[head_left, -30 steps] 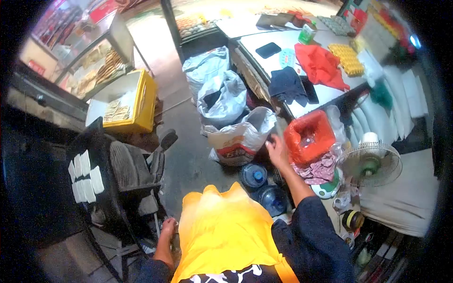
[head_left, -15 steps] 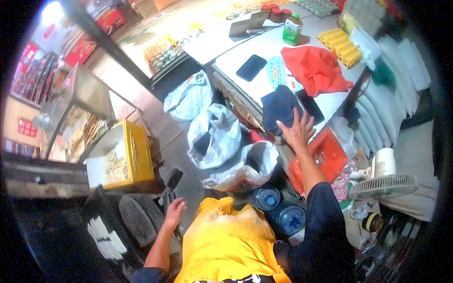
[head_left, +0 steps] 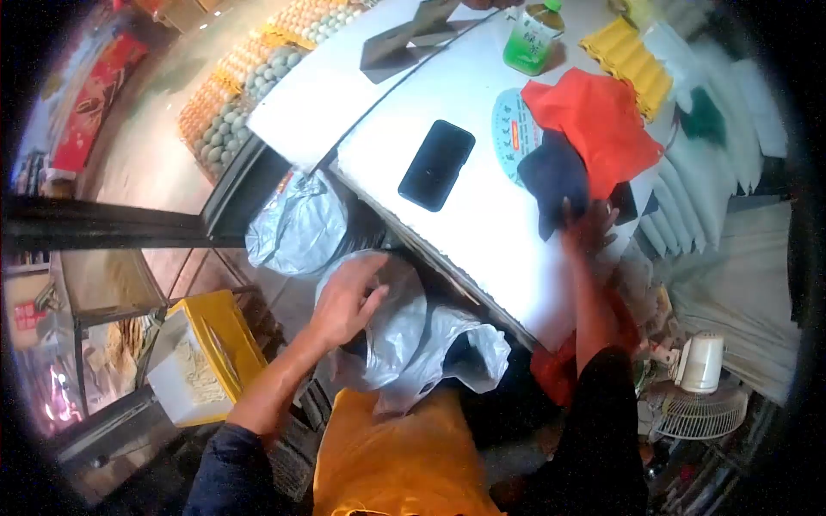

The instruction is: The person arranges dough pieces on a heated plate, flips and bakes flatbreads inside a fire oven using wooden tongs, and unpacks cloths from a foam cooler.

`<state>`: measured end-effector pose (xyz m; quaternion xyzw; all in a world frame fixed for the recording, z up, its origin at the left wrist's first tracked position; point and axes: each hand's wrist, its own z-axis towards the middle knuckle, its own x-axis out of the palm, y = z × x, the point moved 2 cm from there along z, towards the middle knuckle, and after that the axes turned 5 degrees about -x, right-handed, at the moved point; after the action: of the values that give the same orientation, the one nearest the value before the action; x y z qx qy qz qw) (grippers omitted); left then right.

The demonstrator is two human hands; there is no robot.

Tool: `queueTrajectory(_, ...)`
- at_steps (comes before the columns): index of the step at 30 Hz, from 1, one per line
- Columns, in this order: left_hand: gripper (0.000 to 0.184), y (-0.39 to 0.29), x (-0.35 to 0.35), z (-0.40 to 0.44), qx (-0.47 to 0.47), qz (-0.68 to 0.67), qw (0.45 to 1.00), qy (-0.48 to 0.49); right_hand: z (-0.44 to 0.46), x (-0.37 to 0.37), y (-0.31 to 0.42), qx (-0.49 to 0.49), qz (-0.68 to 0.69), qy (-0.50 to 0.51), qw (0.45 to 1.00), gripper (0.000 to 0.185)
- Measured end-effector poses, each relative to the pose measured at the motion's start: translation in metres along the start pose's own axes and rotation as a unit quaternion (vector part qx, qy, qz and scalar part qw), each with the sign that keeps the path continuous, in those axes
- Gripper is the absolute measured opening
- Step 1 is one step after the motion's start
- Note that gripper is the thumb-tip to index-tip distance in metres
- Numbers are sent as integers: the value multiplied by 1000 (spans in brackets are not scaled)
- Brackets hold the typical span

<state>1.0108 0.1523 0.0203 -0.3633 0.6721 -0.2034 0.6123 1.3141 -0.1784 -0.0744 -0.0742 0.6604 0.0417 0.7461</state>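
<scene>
My right hand (head_left: pixel 589 225) is on the white table (head_left: pixel 387 163), with its thumb side against a dark blue cloth (head_left: pixel 551 176). Its fingers look spread, though shadow and blur soften them. A red cloth (head_left: pixel 598 125) lies just beyond, and a dark phone (head_left: pixel 623 203) shows partly beside the fingers. My left hand (head_left: pixel 351 297) hovers over the white plastic bags (head_left: pixel 400 314), loosely bent with the thumb apart and nothing visible in it. Another black phone (head_left: pixel 437 165) lies flat on the table, near a pale blue printed oval (head_left: pixel 509 133).
A green-labelled bottle (head_left: pixel 533 39) and yellow egg trays (head_left: pixel 628 64) stand at the back. Eggs (head_left: pixel 228 112) are displayed beyond the table. At right is a white fan (head_left: pixel 697 404); at left, a yellow box (head_left: pixel 215 357). Grey dividers (head_left: pixel 404 47) sit on the table.
The view has moved closer to the table. My left hand has risen from low beside my body to above the bags. The dark cloth has shifted right, against the red cloth, with my right hand touching it.
</scene>
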Motion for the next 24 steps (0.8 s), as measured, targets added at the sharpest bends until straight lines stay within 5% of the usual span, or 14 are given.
queueTrajectory(4, 55, -19, 16, 89, 140, 137, 972, -127, 47, -14, 8, 90, 5, 15, 996, 79)
queueTrajectory(8, 76, -30, 39, 147, 60, 178, 965, -181, 72, 1, -9, 109, -39, -33, 993, 72)
queueTrajectory(11, 84, -35, 48, 171, 18, 203, 965, -163, 86, 7, -21, -16, -56, -92, 994, 67)
queueTrajectory(14, 87, -40, 42, 183, 14, 176, 963, -202, 83, -33, 3, -9, -133, 44, 990, 65)
queueTrajectory(16, 89, -44, 35, 192, -17, 123, 979, -159, 81, -15, -1, 42, -45, -157, 986, 68)
queueTrajectory(20, 96, -62, 44, 225, 109, 60, 972, -202, 78, -19, 1, 104, -56, -70, 991, 72)
queueTrajectory(22, 93, -84, 41, 260, 201, 95, 963, -155, 79, -21, 3, 99, 50, -70, 991, 76)
queueTrajectory(24, 89, -107, 44, 295, 234, 134, 956, -112, 77, -29, 8, 106, -17, -38, 993, 78)
